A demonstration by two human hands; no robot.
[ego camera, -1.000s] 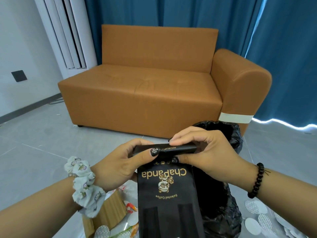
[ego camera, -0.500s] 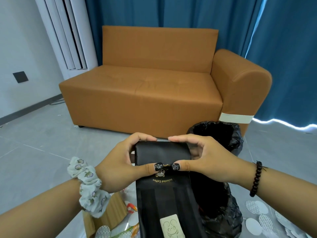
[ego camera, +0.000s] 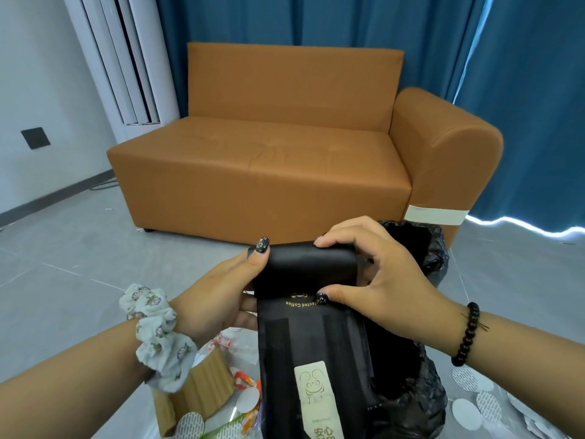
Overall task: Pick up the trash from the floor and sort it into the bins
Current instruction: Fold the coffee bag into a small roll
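Note:
A black coffee bag [ego camera: 311, 350] with gold print and a pale label hangs in front of me, its top end rolled into a thick fold. My left hand [ego camera: 221, 293] grips the left end of the roll, thumb on top. My right hand [ego camera: 376, 274] grips the right end, fingers over the roll and thumb pressed under it. Behind and to the right of the bag stands a bin lined with a black plastic bag [ego camera: 421, 403], its mouth open.
A corrugated cardboard piece [ego camera: 196, 388], plastic wrappers [ego camera: 240, 343] and white round lids [ego camera: 468, 410] lie on the grey tiled floor around me. An orange sofa [ego camera: 285, 160] stands ahead before blue curtains. A white standing air conditioner [ego camera: 126, 58] is at the back left.
Both hands have rolled the bag's top over further, so the brand print is hidden inside the fold. More of the bag's lower part and its label now shows.

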